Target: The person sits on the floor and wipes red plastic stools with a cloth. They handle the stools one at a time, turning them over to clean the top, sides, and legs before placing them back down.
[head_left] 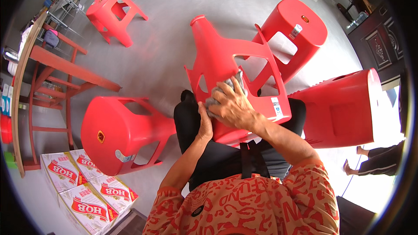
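Observation:
A red plastic stool (217, 56) lies tipped across my lap, its legs pointing away from me and a small white label near its seat edge. My right hand (230, 104) is closed over a crumpled grey cloth (239, 79) and presses it on the stool's side panel. Against the near left side of the same stool, my left hand (205, 122) grips its edge; the thumb shows, while most of the fingers are hidden. Close to my left knee another red stool (104, 135) rests on its side.
More red stools stand at the upper left (114, 15) and upper right (300, 21). A long red plastic form, perhaps nested stools (344, 109), lies to the right. Printed cartons (85, 200) sit lower left, below a wooden table (69, 67). Another person's feet (350, 167) show at right.

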Demonstrator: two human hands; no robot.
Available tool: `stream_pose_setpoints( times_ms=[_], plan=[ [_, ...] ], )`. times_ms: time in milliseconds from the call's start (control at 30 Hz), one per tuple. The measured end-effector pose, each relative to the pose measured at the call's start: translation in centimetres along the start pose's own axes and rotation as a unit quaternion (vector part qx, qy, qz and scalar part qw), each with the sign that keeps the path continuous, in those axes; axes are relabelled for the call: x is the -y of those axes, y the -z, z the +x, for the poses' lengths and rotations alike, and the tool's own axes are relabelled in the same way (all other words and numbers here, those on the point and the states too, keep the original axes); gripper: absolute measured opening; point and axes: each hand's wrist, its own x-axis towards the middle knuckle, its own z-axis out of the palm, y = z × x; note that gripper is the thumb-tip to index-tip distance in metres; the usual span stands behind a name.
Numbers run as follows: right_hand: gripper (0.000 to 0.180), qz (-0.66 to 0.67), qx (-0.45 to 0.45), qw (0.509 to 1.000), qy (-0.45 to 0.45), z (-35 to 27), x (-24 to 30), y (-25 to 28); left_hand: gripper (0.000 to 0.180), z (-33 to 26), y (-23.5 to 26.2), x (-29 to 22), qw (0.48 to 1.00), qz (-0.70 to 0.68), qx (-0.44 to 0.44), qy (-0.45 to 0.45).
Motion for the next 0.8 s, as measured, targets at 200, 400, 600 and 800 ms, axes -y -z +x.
stream_pose_setpoints(
  times_ms=[200,400,600,800],
  plan=[
    [0.027,0.084,-0.018,0.996,-0.017,-5.5,2.0,3.6,0.068,0.8,1.3,1.0,0.991,-0.072,0.101,0.039],
    [0.041,0.105,0.003,0.991,-0.088,-3.4,-0.9,2.8,0.041,0.1,0.3,0.2,0.990,0.113,0.049,-0.068],
    [0.034,0.097,0.010,0.981,-0.167,2.0,-5.5,-0.4,0.051,0.4,0.3,-0.2,0.988,0.143,-0.042,0.039],
    [0.035,0.111,0.032,0.963,-0.242,5.7,-9.3,-3.4,0.050,-0.1,-0.7,-1.4,0.989,0.144,-0.011,-0.020]
  ],
)
